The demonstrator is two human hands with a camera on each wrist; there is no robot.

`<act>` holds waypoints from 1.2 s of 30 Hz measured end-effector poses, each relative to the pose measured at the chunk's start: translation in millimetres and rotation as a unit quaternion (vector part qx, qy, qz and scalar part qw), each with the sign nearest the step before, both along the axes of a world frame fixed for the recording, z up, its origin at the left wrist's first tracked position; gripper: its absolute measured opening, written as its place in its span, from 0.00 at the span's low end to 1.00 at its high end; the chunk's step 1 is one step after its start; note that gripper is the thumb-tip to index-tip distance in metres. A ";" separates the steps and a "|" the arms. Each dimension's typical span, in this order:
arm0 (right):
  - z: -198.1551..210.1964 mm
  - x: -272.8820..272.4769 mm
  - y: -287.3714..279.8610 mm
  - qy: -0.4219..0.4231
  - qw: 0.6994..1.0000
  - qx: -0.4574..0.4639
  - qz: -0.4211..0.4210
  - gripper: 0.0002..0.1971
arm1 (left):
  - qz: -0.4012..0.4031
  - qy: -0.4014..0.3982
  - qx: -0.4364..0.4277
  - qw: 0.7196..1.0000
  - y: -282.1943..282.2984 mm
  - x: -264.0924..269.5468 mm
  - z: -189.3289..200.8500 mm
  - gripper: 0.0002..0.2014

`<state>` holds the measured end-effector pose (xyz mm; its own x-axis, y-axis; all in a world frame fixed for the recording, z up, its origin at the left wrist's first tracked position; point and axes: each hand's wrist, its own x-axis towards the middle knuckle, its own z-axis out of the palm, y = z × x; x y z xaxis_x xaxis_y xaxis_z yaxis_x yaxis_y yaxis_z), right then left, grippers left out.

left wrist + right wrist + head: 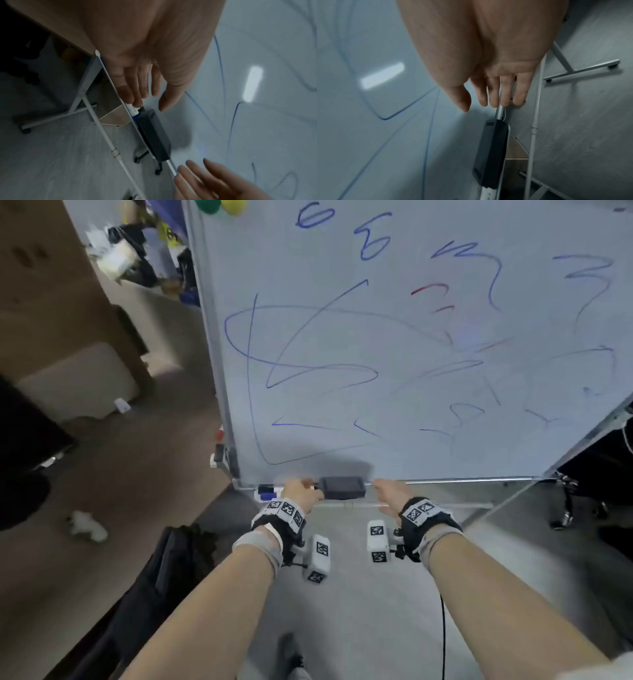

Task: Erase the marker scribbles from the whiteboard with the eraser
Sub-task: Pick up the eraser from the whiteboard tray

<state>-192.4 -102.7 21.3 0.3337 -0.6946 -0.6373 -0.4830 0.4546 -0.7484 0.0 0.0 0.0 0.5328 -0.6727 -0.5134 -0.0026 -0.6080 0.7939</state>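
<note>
The whiteboard (308,268) fills the upper right of the head view, covered in blue scribbles (322,368) with a few red strokes (428,289). A dark rectangular eraser (342,487) (154,134) (491,152) sits on the tray (445,481) at the board's bottom edge. My left hand (301,491) (142,86) is just left of the eraser, fingers straight, fingertips by a marker. My right hand (388,493) (496,93) hovers just right of the eraser with straight fingers, holding nothing.
Markers (269,493) (133,109) lie on the tray left of the eraser. The board's white stand legs (580,70) and crossbar (106,136) reach over the grey floor. A black bag (171,570) lies at lower left, cardboard boxes (51,302) behind it.
</note>
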 end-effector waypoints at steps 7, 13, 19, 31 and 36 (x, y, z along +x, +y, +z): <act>-26.0 26.6 -11.0 -0.023 0.997 0.055 -0.054 0.23 | -0.156 -0.063 0.046 0.985 -35.0 7.2 -32.1 0.35; -31.6 21.2 -25.3 -0.001 0.996 0.035 -0.082 0.22 | -0.128 -0.086 0.006 0.988 -38.9 -3.0 -41.8 0.31; -31.4 15.6 -28.1 -0.008 0.998 0.018 -0.065 0.16 | -0.099 -0.125 0.025 0.987 -31.5 -8.0 -32.8 0.23; 56.8 41.7 9.8 -0.036 0.959 -0.093 0.265 0.18 | -0.006 -0.124 -0.129 0.984 26.8 7.5 76.9 0.16; 128.4 70.1 21.9 -0.130 0.944 -0.235 0.190 0.21 | 0.215 -0.106 -0.220 0.946 32.8 33.8 132.4 0.19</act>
<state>-122.3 -80.8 149.6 0.7188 -0.6785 -0.1516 -0.3173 -0.1261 -0.9399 33.8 32.8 132.4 0.8656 -0.4935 -0.0852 -0.0177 -0.2001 0.9796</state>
